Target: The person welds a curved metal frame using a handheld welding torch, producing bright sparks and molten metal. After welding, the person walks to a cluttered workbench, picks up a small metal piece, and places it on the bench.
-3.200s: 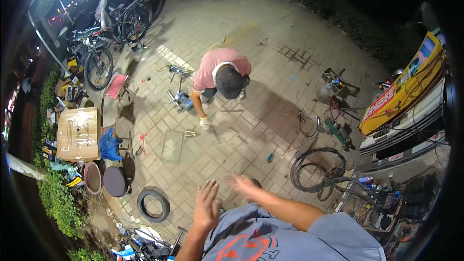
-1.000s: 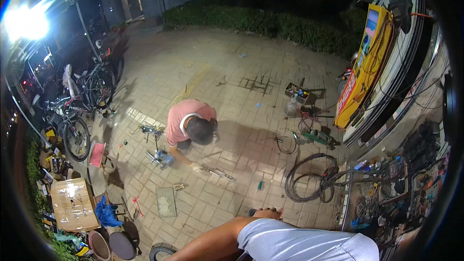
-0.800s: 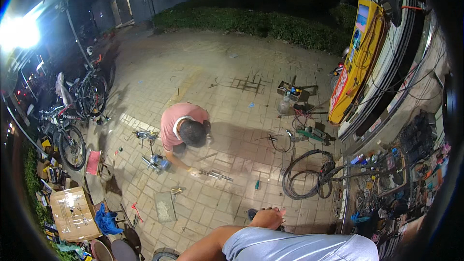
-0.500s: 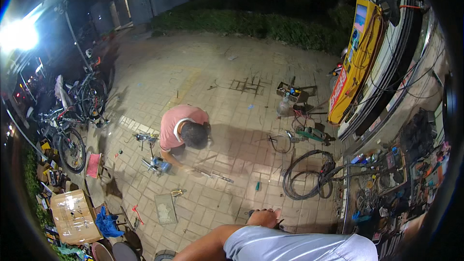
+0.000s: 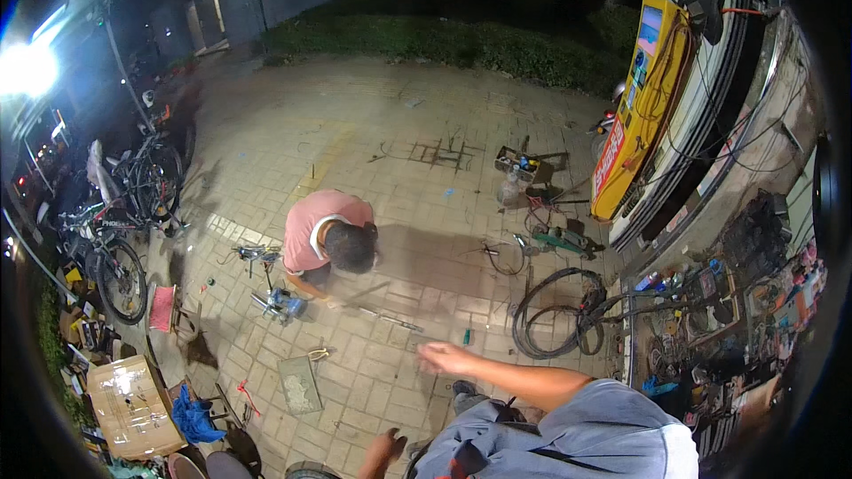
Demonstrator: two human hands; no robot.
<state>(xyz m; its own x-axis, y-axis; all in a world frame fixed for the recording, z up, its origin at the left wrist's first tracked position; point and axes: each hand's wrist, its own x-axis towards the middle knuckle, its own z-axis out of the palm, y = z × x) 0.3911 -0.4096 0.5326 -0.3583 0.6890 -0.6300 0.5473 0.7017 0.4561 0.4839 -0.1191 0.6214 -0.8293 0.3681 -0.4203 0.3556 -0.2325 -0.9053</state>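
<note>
My right hand [image 5: 442,358] reaches out over the brick paving, fingers apart and nothing visible in them. Just beyond it lies the near end of a thin metal rod [image 5: 397,321], apparently apart from my fingertips. My left hand [image 5: 384,449] hangs low by the bottom edge, its fingers partly stretched out and holding nothing I can see. A co-worker in a pink shirt [image 5: 321,222] bends over the far end of the rod, one hand close to it. A small green object [image 5: 467,336], like a tool handle, rests right of the rod.
A blue power tool [image 5: 282,305] sits left of the co-worker. Nearer are a flat rectangular plate [image 5: 300,384] and yellow-handled pliers [image 5: 319,354]. A coiled black hose [image 5: 524,330] lies right. Bicycles [image 5: 122,279] and a cardboard box [image 5: 133,408] stand left; a yellow cabinet [image 5: 641,111] stands far right.
My right arm has swung out, and its hand now extends toward the rod. My left hand shows at the bottom edge. The co-worker stays bent over in much the same place.
</note>
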